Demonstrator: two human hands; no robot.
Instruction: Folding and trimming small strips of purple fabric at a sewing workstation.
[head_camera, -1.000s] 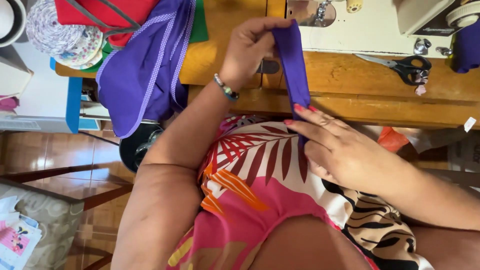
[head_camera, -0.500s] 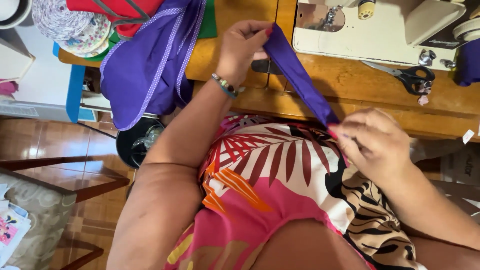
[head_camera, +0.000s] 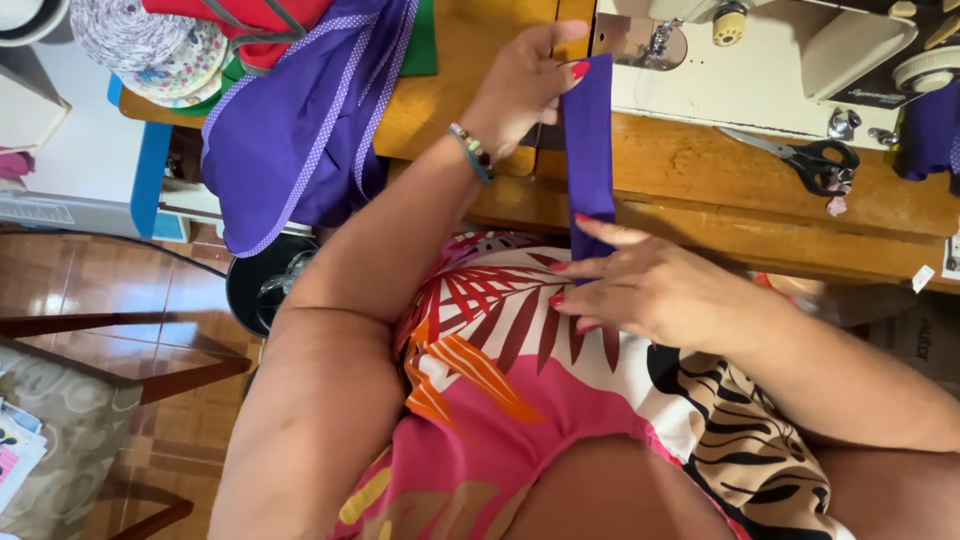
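A narrow purple fabric strip (head_camera: 590, 150) runs from the wooden sewing table (head_camera: 700, 180) down to my lap. My left hand (head_camera: 525, 85) pinches its upper end, near the needle plate of the white sewing machine (head_camera: 760, 60). My right hand (head_camera: 645, 290) grips the strip's lower end against my patterned dress, fingers curled over it. The strip is pulled fairly straight and almost vertical between both hands.
Black-handled scissors (head_camera: 815, 158) lie on the table right of the strip. A larger purple cloth with dotted trim (head_camera: 300, 130) hangs off the table's left edge, under red fabric (head_camera: 250, 20) and a floral hat (head_camera: 150, 45). A chair (head_camera: 90, 350) stands on the tiled floor at left.
My right hand moved back left and up along the strip, so the strip went from slanting right to almost vertical. The left hand kept its hold on the top end.
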